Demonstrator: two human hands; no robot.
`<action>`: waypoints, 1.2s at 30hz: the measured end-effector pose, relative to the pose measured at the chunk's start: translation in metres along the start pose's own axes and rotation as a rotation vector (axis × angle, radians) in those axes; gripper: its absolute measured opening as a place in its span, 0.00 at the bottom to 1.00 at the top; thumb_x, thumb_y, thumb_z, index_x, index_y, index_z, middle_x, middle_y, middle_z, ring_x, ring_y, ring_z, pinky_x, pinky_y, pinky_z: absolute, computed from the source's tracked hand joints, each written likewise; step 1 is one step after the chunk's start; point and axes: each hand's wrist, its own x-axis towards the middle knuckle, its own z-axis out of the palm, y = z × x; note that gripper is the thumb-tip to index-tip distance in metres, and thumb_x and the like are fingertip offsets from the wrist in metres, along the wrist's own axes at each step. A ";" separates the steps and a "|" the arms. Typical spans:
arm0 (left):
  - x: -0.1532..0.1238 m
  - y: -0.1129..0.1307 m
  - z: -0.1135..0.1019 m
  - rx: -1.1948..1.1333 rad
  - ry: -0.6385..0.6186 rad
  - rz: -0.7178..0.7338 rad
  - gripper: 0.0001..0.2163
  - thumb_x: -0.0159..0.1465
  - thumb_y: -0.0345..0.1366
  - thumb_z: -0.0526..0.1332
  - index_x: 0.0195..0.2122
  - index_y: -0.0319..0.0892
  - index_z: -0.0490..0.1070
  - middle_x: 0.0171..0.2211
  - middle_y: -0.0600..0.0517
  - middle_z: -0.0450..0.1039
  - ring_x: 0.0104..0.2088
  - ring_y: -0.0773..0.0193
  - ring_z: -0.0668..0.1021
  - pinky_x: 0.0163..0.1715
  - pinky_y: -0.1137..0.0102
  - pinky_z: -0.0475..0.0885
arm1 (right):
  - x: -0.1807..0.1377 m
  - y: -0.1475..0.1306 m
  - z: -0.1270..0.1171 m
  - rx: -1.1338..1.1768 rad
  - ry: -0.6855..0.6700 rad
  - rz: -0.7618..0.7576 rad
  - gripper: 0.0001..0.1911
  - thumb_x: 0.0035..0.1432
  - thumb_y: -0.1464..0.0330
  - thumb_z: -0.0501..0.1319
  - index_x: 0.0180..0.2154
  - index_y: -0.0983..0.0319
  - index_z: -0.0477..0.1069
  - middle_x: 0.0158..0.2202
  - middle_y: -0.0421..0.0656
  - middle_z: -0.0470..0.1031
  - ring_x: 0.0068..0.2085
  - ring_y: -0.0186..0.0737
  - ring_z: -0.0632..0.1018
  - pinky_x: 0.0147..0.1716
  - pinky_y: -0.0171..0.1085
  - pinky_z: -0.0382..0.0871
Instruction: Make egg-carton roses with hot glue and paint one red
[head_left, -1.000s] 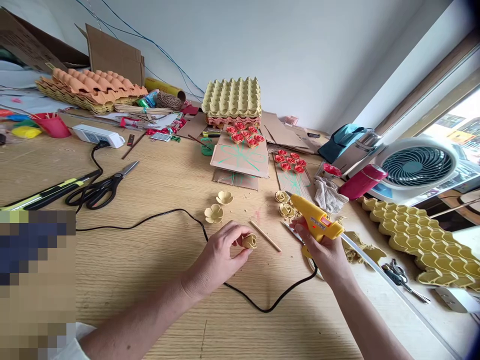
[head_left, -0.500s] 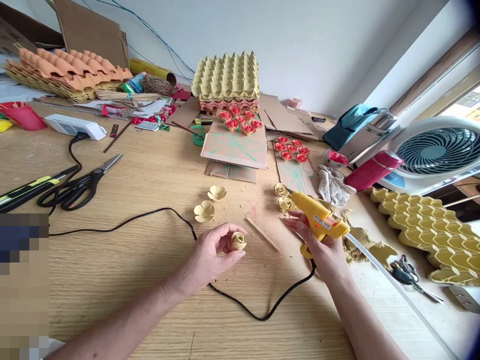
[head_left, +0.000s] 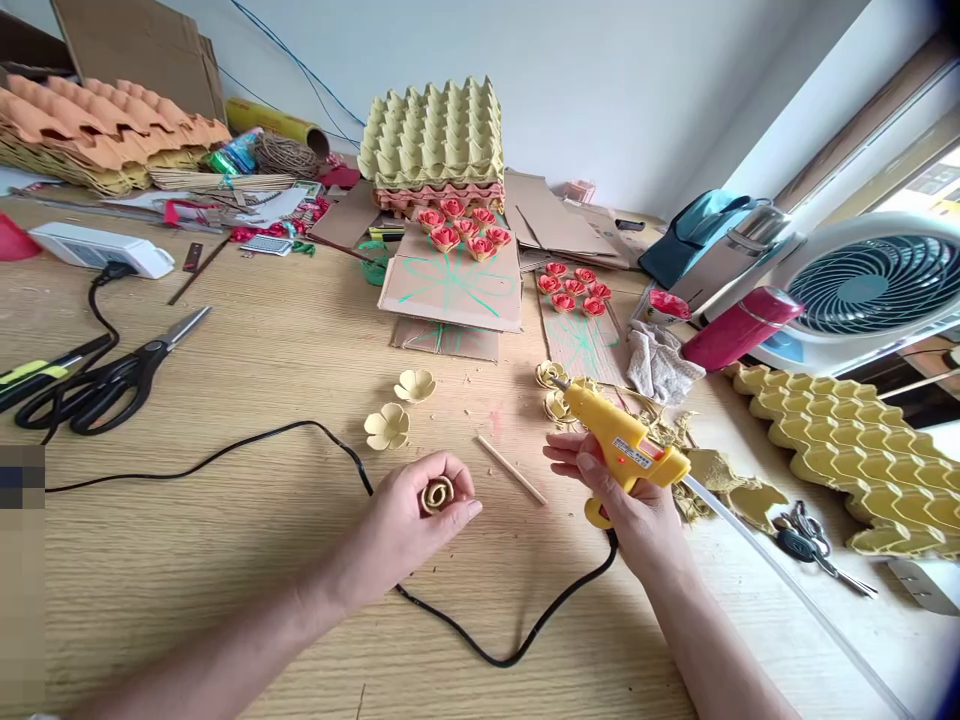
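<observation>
My left hand (head_left: pixel 409 530) is curled round a small rolled yellow paper rose (head_left: pixel 437 493), held just above the wooden table (head_left: pixel 247 360). My right hand (head_left: pixel 634 505) grips a yellow hot glue gun (head_left: pixel 622 448), its nozzle pointing up and to the left, apart from the rose. The gun's black cord (head_left: pixel 300 440) loops across the table under my left wrist. A thin wooden stick (head_left: pixel 511 469) lies between my hands. Two flat yellow petal cut-outs (head_left: pixel 388 426) lie beyond my left hand. Finished yellow roses (head_left: pixel 551 376) sit by the gun's nozzle.
Black scissors (head_left: pixel 97 385) and a white power strip (head_left: pixel 101 250) lie at the left. Egg trays (head_left: pixel 431 135) are stacked at the back, red paper roses (head_left: pixel 457 225) on cardboard before them. A fan (head_left: pixel 862 290), a red flask (head_left: pixel 739 328) and a yellow egg tray (head_left: pixel 847 445) are at the right.
My left hand has turned the rose so that its spiral faces up. The glue gun has shifted slightly left and nearer. The camera has tilted down.
</observation>
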 end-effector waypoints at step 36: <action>0.054 0.032 0.034 0.778 -0.013 0.692 0.10 0.73 0.33 0.60 0.38 0.46 0.81 0.31 0.52 0.74 0.34 0.62 0.79 0.34 0.70 0.71 | -0.005 -0.003 0.004 0.043 0.028 0.088 0.20 0.59 0.51 0.71 0.47 0.56 0.79 0.52 0.47 0.83 0.45 0.50 0.87 0.51 0.49 0.83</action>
